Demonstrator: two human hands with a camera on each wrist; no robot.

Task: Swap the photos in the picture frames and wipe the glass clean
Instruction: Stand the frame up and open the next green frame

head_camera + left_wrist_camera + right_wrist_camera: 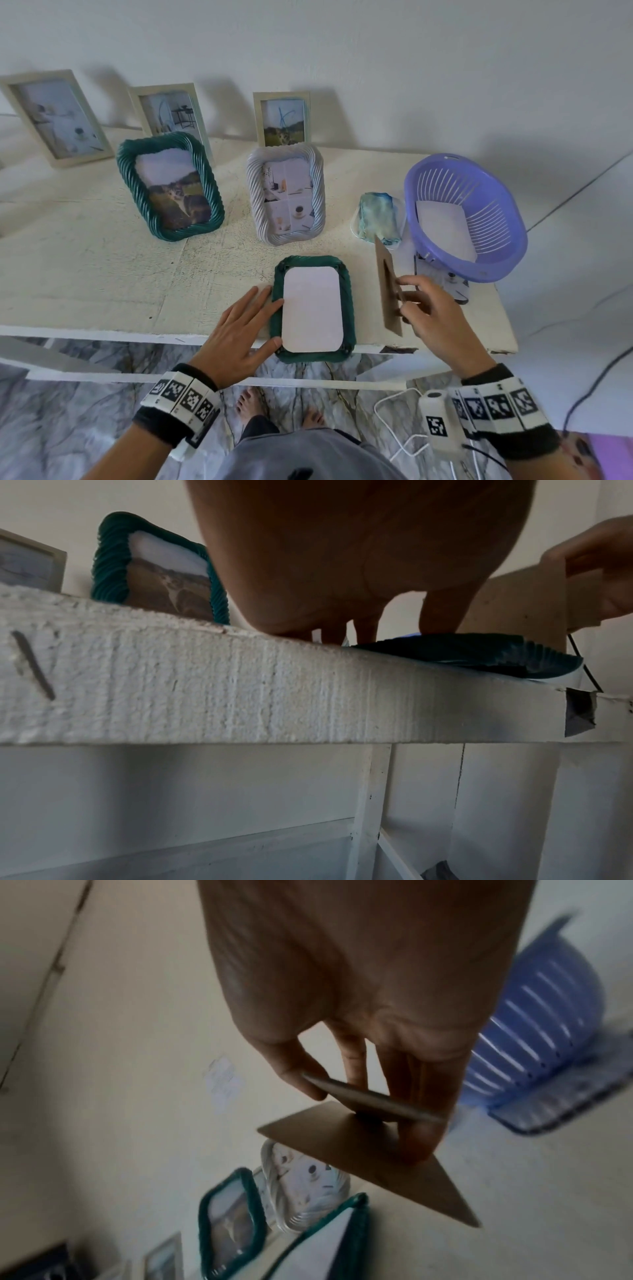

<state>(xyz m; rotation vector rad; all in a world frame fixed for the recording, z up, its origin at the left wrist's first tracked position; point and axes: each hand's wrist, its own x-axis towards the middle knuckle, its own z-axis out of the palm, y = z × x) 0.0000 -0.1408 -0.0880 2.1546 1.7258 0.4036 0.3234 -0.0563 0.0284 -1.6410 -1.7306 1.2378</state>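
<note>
Here, face-down teal frame (313, 308) lies at table (102, 267) front edge w/ white sheet (312, 309) exposed in its back
Frame's long axis runs away from the person; left hand (239, 329) is laid flat, fingers spread, on its left rim, so it's nearer; brown backing board (388, 287) is pinched on edge by right hand (435, 315), just right of frame
</note>
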